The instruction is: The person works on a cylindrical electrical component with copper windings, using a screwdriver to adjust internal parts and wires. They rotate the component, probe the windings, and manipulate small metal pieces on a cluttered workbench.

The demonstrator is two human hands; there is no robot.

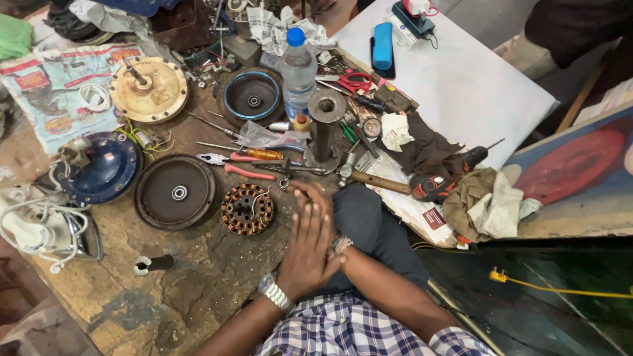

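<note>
Head view: the left hand (308, 247) lay flat, fingers extended, over the right hand (323, 217), both empty, just right of the copper-wound stator (246, 209).

I look down on a worn, stained brown wooden workbench (198, 277). A white rectangular board (461, 86) lies upper right. Dark green floor (541, 310) shows below.

Your left hand (308, 245) lies flat over your right hand (315, 198), just beside a copper-wound stator (247, 209) on the cluttered, worn workbench (198, 277).
</note>
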